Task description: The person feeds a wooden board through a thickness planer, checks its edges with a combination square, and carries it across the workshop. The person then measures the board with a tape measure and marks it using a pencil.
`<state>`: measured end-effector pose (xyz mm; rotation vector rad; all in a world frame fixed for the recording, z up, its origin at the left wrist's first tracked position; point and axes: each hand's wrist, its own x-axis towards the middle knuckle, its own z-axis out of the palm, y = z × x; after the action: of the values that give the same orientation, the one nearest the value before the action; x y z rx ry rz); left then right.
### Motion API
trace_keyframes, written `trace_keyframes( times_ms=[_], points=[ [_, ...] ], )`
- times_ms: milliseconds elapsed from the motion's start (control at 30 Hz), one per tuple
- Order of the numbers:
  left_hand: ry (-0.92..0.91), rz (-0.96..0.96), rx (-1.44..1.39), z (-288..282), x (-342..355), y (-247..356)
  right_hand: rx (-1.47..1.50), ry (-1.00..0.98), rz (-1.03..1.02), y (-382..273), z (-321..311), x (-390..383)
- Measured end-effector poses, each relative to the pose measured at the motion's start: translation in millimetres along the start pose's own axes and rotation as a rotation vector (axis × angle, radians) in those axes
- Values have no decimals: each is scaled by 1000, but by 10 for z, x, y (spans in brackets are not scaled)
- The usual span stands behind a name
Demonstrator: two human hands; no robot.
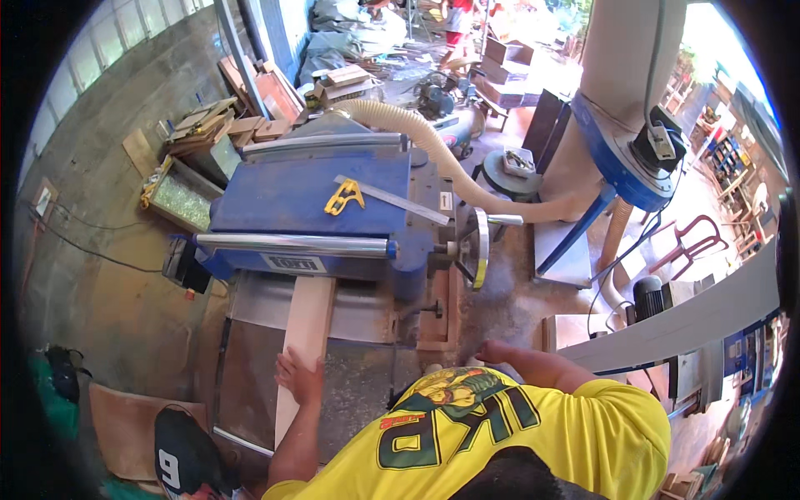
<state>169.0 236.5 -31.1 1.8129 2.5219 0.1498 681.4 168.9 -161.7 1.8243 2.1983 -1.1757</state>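
My left hand point(301, 377) lies on top of a long pale wooden board point(310, 317), with its fingers spread across the face. The board's far end goes under the front of a blue thickness planer point(275, 197), and its near end lies toward me on the dusty infeed table point(358, 367). My right hand point(490, 351) is to the right of the table, in front of my yellow shirt; its fingers are too unclear to read. A combination square point(343, 197) with a yellow head rests on the planer's top. The planer's handwheel point(477, 248) is on its right side.
A ribbed hose point(417, 133) runs behind the planer toward a blue-and-white dust collector point(625, 158). Wood offcuts point(204, 125) are heaped by the left wall. At lower left is a black cap point(185, 454). A white curved beam point(683, 321) crosses the right; another person point(458, 25) stands far back.
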Motion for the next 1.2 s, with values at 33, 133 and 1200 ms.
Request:
trace_keyframes(
  times_ms=[33,133,1200],
  points=[
    [33,19,5,69,15,-24,-5,-12,-14,-14,-2,66],
    [50,37,-10,-53,49,40,-17,-187,197,208,57,352],
    [408,23,-445,206,728,488,141,26,340,52,-30,-578]
  ],
)
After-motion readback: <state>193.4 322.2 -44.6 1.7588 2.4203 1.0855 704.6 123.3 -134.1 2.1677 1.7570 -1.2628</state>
